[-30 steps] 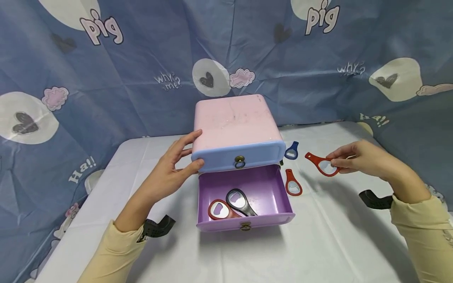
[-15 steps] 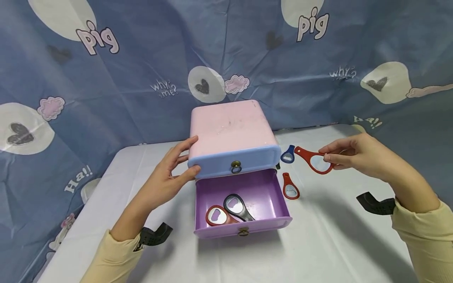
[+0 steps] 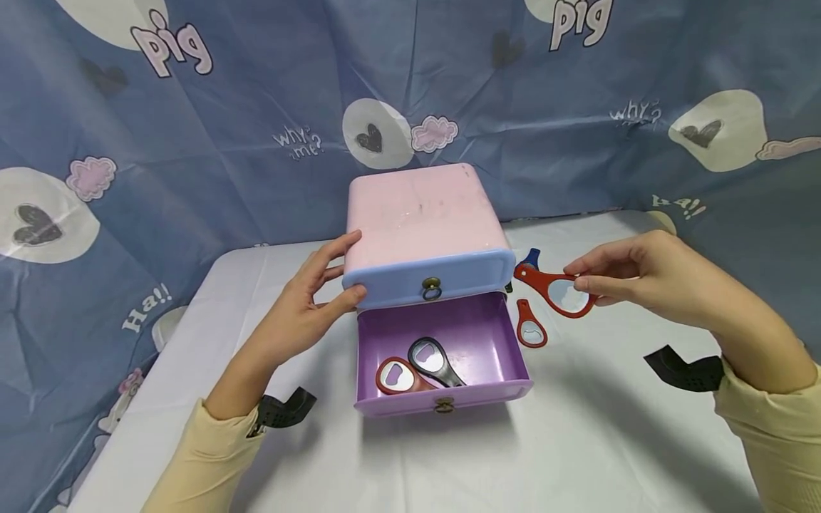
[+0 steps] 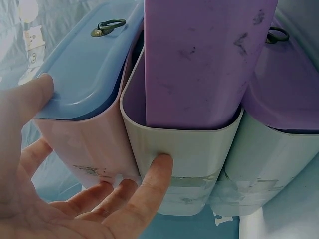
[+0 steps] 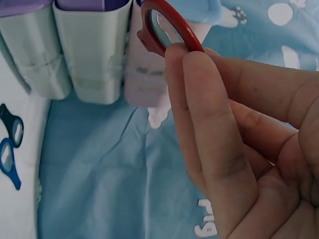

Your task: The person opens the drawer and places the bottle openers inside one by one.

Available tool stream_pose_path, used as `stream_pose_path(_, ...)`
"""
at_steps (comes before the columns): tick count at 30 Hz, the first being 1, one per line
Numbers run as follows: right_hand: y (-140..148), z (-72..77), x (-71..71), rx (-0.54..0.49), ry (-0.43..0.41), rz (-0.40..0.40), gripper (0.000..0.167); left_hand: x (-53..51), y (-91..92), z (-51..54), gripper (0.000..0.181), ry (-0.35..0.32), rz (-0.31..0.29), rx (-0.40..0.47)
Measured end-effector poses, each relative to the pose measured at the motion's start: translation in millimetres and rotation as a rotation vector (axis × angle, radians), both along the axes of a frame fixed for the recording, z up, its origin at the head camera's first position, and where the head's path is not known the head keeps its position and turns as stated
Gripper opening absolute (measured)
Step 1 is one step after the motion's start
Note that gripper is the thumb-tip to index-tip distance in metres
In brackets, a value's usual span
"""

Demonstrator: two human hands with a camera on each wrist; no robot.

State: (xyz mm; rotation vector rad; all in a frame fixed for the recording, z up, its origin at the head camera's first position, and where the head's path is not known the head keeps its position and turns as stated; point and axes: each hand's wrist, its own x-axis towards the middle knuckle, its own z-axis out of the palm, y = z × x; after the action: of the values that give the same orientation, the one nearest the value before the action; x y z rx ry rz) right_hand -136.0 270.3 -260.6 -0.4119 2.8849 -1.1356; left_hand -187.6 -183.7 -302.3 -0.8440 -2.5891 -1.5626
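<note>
My left hand (image 3: 291,317) lies against the left side of the pink drawer box (image 3: 423,210), thumb at the edge of its blue front (image 3: 385,288). In the left wrist view the fingers of this hand (image 4: 122,211) are spread and touch the pink and white housings. A red bottle opener (image 3: 541,279) is pinched by my right hand (image 3: 654,281) at its round end, above the cloth right of the box. Below the blue front, the purple drawer (image 3: 477,342) stands pulled out, holding a red opener (image 3: 395,375) and a black opener (image 3: 428,356).
On the white cloth (image 3: 596,427), right of the box, lie a small red opener (image 3: 532,333) and a blue opener (image 3: 533,256), partly covered by the held one. A blue patterned cloth (image 3: 256,192) hangs behind. The left wrist view shows another purple drawer (image 4: 289,94), closed.
My right hand has moved left with the red opener, which now overlaps the blue one in the head view. The left hand has kept its place on the box.
</note>
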Motion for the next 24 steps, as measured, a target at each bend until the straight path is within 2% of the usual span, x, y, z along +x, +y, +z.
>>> stream_pose_path(10, -17.4, -0.9, 9.1, 0.036, 0.051, -0.002, 0.018, -0.7, -0.4, 0.1, 0.073, -0.011, -0.007, 0.011)
stream_pose_path(15, -18.0, 4.0, 19.2, 0.047, 0.094, 0.001, 0.016, -0.2, -0.4, 2.3, 0.073, -0.005, -0.005, -0.009)
stream_pose_path(19, -16.1, 8.8, 26.1, 0.048, 0.094, -0.001, 0.017, -0.9, 1.0, 4.7, 0.073, 0.01, 0.0, -0.016)
stream_pose_path(24, -16.3, 10.0, 28.9, 0.048, 0.112, 0.004, 0.017, 0.1, 0.0, 2.7, 0.073, -0.002, 0.003, -0.007)
